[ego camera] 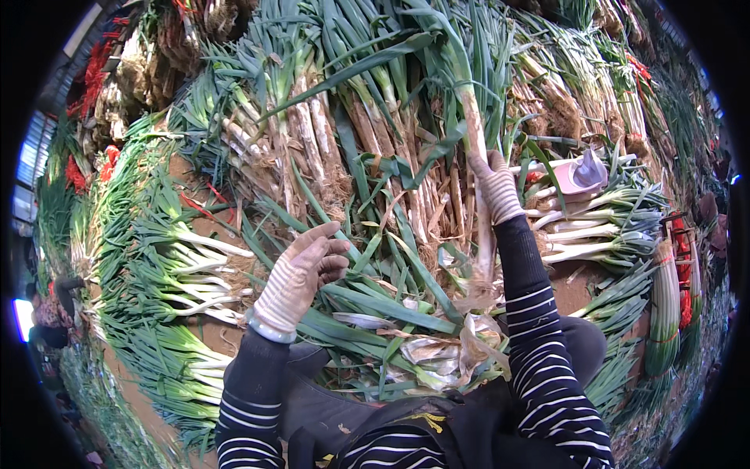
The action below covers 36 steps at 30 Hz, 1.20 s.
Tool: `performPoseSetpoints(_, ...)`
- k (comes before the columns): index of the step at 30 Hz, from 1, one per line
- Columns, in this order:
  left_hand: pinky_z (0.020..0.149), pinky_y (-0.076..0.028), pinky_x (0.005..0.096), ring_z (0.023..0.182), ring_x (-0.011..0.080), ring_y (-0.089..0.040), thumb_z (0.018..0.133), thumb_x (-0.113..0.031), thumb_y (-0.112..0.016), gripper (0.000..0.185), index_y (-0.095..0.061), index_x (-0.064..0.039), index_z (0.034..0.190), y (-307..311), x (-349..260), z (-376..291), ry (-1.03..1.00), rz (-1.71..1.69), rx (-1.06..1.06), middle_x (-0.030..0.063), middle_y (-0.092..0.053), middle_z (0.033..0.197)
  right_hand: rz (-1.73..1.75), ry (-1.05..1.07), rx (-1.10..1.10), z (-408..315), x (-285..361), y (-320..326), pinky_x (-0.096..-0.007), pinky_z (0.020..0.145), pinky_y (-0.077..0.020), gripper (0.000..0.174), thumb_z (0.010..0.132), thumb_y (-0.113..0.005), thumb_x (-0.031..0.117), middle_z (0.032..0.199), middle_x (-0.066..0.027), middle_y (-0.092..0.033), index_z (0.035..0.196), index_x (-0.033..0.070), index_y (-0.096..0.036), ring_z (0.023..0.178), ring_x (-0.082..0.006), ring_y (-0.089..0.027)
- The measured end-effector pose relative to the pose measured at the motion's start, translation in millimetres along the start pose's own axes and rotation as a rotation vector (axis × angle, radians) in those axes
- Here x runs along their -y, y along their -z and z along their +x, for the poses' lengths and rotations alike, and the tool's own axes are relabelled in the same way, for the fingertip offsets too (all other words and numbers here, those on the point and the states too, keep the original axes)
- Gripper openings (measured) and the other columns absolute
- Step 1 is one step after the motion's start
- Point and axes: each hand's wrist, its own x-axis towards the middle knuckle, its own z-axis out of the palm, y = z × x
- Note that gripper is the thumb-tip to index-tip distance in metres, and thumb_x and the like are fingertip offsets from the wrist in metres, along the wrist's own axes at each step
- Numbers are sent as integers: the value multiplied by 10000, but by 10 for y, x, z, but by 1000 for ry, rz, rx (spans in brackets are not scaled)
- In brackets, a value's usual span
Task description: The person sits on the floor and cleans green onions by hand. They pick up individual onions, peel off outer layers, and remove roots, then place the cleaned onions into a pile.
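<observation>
My right hand [498, 186], in a striped knit glove, grips the pale stalk of a long green onion [477, 126]. Its roots hang down toward my lap and its green leaves stretch away over the heap. My left hand [304, 275], gloved the same way, holds nothing, with its fingers loosely curled and slightly apart above cut leaves. Before me lies a heap of unpeeled green onions [369, 126] with brown, dirty stalks and roots. Stripped leaves [398, 308] and papery peeled skins [436, 352] lie in a pile close to my lap.
White-stalked green onions [202, 299] lie in rows at left, and more clean ones [586, 228] at right. A pink container [580, 177] with something lilac in it rests there. A tied bundle [664, 311] stands at far right. Red ties [208, 202] lie on the ground.
</observation>
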Motion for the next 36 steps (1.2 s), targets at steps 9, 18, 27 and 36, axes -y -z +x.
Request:
performPoseSetpoints(9,726,-533,250,850,121,-659,935,-289,-633,429,-531,-70,1290,56,229,17,46,55,-32,49,-670,1042,306,-588,152,-1673,575,-14,-242,395,-352,310,947,-586,378,672,23,-470,1080,104,-531,471,-75,-445)
performPoseSetpoints(18,713,-517,250,862,82,-591,937,-310,-607,525,-451,-54,1368,-359,969,121,107,223,405,24,-646,1096,216,-585,114,-3250,1414,801,-205,311,-275,195,994,-514,277,581,49,-425,1111,122,-534,371,-52,-377)
performPoseSetpoints(27,716,-534,445,898,260,-589,861,-489,-667,549,-443,-194,1266,-1741,962,179,-13,-320,293,85,-569,1055,-330,-346,269,-3642,1289,866,-225,421,-304,404,966,-555,337,653,31,-440,1254,54,-534,499,-68,-386)
performPoseSetpoints(36,859,-475,437,1000,247,-569,869,-252,-694,569,-423,-153,1360,-1496,1258,627,-87,-513,56,135,-591,1109,-680,-168,459,-3499,1345,1091,-356,764,-463,669,969,-519,422,1044,-127,-569,1408,-57,-361,883,-245,-546)
